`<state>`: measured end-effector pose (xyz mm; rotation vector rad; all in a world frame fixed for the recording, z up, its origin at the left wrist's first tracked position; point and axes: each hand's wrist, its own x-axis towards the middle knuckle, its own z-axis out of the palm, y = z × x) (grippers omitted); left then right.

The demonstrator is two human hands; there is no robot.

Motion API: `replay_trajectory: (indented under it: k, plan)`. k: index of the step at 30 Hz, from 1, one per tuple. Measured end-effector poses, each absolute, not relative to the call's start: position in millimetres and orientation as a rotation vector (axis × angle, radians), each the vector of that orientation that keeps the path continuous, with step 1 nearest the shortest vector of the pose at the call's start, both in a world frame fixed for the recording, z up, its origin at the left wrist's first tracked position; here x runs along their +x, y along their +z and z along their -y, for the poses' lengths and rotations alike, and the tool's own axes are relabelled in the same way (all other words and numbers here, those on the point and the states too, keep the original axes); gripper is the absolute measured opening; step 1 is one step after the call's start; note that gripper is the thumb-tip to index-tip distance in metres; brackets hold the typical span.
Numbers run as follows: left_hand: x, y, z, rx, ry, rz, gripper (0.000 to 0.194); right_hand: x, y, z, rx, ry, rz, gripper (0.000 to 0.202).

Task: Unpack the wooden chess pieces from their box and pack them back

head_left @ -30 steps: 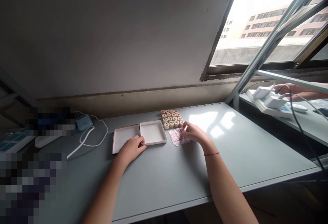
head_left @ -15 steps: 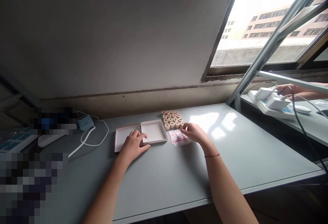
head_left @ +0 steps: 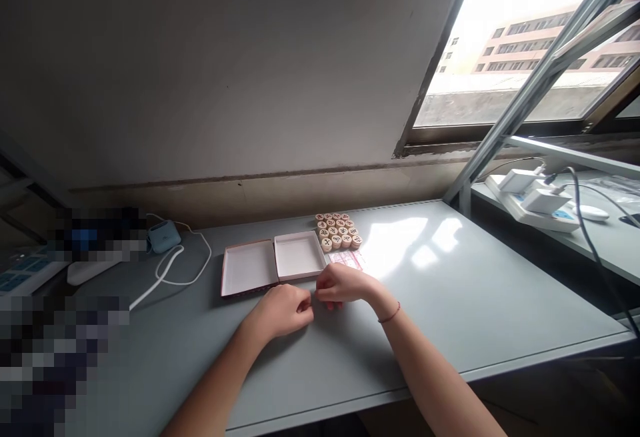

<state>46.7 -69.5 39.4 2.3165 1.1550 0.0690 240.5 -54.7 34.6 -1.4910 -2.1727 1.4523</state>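
My left hand point(head_left: 286, 310) is just above the grey table with its fingers curled in, in front of the open boxes. Facing it, a small gap away, is my right hand point(head_left: 345, 283), its fingers bent inward. What either hand holds, if anything, is hidden. Round wooden Chinese chess pieces point(head_left: 337, 231) with characters on top stand in tight rows behind my right hand. A printed paper sheet with pink lines point(head_left: 351, 261) lies in front of them, partly covered by that hand. Two shallow box halves point(head_left: 249, 269), white inside, sit side by side left of the pieces.
A light-blue device point(head_left: 164, 236) and a looped white cable point(head_left: 197, 282) lie at the table's left. Past the metal frame on the right, a power strip point(head_left: 533, 205) with plugs rests on another surface. The wall and window bound the table's back.
My left hand has left the box halves and moved right and nearer. My right hand has come from the front pieces leftward and nearer, so the two are close. Another person's hand at right is gone.
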Motion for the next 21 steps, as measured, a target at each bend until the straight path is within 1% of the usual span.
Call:
replay_trajectory:
  k: [14, 21]
  plan:
    - [45.0, 28.6, 66.0, 2.279, 0.084, -1.166, 0.018, 236.2, 35.4, 57.0, -1.515, 1.41, 2.191, 0.015]
    - [44.3, 26.0, 64.9, 2.291, 0.078, -1.16, 0.017, 235.1, 35.6, 57.0, -1.525, 1.394, 2.2, 0.015]
